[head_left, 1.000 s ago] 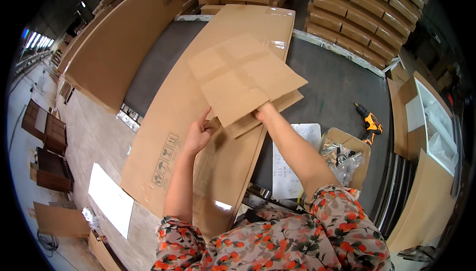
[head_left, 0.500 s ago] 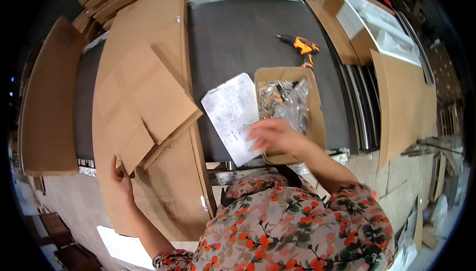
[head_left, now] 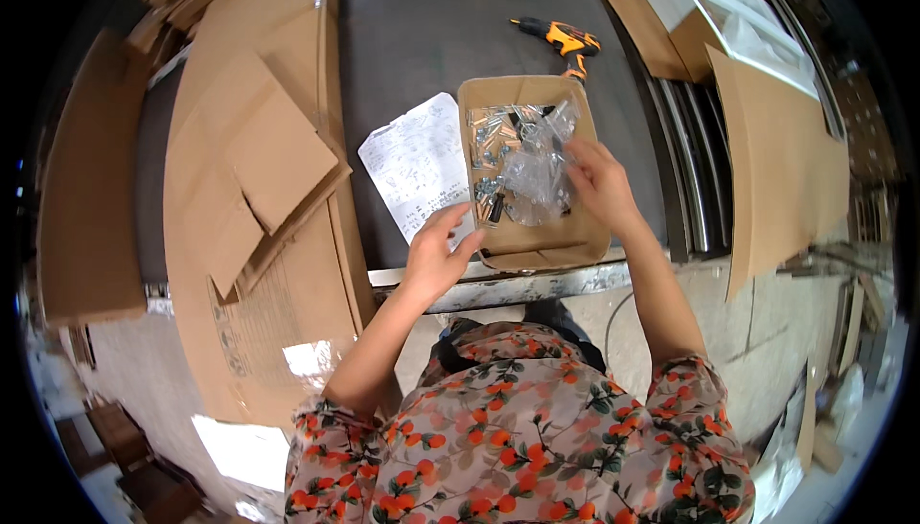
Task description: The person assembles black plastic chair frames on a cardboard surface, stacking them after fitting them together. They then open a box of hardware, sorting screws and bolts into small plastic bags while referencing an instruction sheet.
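I see the cardboard box on the dark desk. My left hand, grip open, now rests at its near-left corner, having let go of the cardboard sheets. My right hand has reached in, pinching the plastic bag.

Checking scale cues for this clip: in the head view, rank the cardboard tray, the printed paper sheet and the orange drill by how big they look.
1. Cardboard tray, largest.
2. Printed paper sheet, slightly smaller, partly under the left hand.
3. Orange drill, clearly smallest, though it lies farther from the camera.
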A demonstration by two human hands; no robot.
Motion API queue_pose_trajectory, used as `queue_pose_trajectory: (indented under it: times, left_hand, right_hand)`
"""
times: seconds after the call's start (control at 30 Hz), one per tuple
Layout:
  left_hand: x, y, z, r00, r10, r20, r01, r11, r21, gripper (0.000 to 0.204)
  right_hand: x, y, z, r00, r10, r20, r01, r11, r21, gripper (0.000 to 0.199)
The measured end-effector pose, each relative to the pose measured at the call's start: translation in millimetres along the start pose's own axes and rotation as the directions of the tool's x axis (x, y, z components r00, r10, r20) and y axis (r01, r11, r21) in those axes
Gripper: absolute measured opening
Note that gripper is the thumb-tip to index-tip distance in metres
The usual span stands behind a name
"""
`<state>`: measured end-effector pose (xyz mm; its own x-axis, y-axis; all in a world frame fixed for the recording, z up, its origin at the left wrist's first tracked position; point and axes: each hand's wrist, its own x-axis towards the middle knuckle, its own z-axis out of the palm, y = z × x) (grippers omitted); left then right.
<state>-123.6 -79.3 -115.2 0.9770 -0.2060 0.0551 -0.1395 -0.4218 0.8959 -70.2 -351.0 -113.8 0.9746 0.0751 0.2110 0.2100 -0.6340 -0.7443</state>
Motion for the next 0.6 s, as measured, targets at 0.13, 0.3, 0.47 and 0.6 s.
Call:
queue_pose_trajectory:
  times: [0.13, 0.3, 0.47, 0.6]
  left_hand:
    - [9, 21, 43, 0.991, -0.036, -0.131, 0.024, 0.995, -0.093, 0.029]
    - [-5, 22, 94, 0.977, -0.207, -0.057, 0.189, 0.956, -0.226, 0.023]
    - [-9, 55, 99, 0.85, -0.464, 0.248, 0.48, 0.491, -0.727, 0.05]
    - [1, 65, 87, 0.85, -0.383, 0.361, 0.407, 0.041, -0.913, 0.076]
  right_hand:
    - [77, 45, 9, 0.927, -0.372, 0.054, 0.35, 0.801, -0.486, 0.033]
    - [117, 53, 20, 0.774, -0.07, 0.63, 0.477, 0.718, -0.506, 0.013]
    - [88, 0, -44, 0.887, -0.419, 0.196, 0.386, 0.904, 0.186, 0.015]
    - [55, 2, -49, 0.96, -0.257, 0.112, 0.153, 0.813, 0.562, 0.024]
